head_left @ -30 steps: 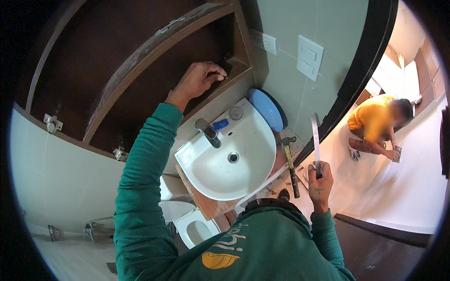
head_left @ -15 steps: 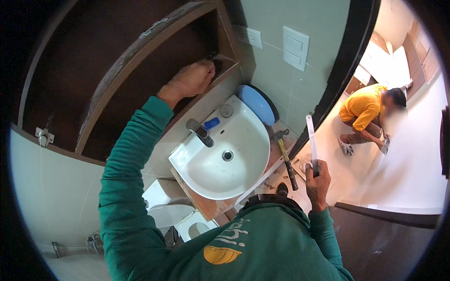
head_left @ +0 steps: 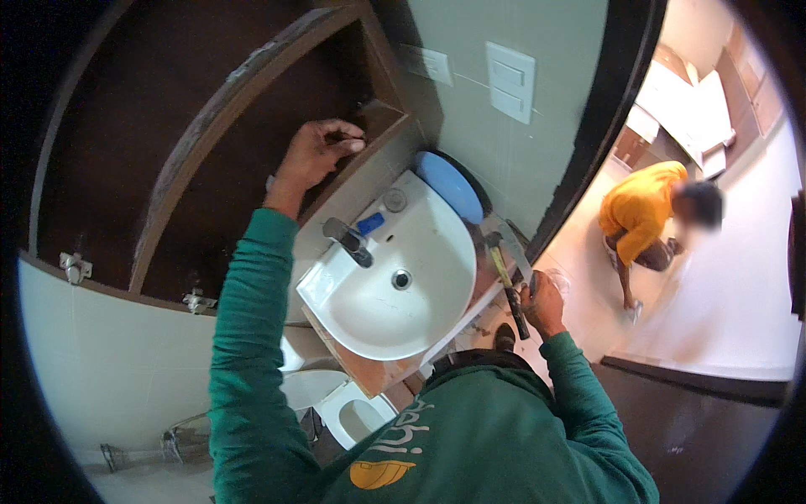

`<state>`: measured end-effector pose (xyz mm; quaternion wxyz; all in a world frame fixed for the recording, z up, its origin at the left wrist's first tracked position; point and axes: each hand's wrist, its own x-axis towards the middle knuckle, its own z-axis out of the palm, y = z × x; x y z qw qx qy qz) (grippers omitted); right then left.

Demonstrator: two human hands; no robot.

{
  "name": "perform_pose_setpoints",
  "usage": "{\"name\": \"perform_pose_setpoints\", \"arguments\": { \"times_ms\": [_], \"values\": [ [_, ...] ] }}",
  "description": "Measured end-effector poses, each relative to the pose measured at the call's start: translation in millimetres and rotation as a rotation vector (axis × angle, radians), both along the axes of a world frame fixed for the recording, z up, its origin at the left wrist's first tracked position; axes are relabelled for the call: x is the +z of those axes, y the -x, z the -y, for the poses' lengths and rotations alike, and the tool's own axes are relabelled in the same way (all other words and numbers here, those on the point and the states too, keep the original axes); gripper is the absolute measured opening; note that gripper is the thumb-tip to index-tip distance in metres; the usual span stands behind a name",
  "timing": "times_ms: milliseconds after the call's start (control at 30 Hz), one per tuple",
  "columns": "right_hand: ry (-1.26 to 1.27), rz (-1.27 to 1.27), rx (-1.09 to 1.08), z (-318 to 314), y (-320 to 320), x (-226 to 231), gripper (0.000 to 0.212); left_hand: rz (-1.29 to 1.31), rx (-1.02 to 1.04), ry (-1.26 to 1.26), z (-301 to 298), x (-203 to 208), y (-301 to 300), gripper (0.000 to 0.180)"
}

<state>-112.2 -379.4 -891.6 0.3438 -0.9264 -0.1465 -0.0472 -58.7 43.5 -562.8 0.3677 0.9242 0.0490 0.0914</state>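
Note:
Over the lower shelf of the dark brown cabinet (head_left: pixel 379 118) is my left hand (head_left: pixel 312 160). Its thumb and index fingertips come together near the shelf's front edge; whatever small thing is between them, if any, is hidden. My right hand (head_left: pixel 546 304) is closed around the dark grip end of a flat metal blade (head_left: pixel 523 265), beside the sink at the right. The blade points up and away, partly in front of the counter edge. Close to it, a hammer (head_left: pixel 509 290) with a yellow and black handle lies at the counter's edge.
Below the cabinet is a white sink (head_left: pixel 437 286) with a faucet (head_left: pixel 348 242), a small blue object (head_left: pixel 369 223) and a blue basin (head_left: pixel 453 186). A toilet (head_left: pixel 357 416) stands lower left. Through the doorway, a person in yellow (head_left: pixel 642 206) crouches by a white panel.
My left hand has turned and shifted left, its thumb and index finger now extended to a pinch. My right hand has moved left and up, tilting the blade toward the hammer. The crouching person has shifted.

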Motion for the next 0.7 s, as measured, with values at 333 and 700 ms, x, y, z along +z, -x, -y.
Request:
{"name": "perform_pose_setpoints", "arguments": {
  "times_ms": [333,700],
  "values": [
    [0.114,0.115,0.2,-58,-102,-31,0.057,0.093,0.166,-0.426,32,-1,-5,0.012],
    [0.092,0.063,0.249,-54,-102,-41,0.057,-0.041,0.091,-0.812,34,-10,-9,0.027]
  ]
}}
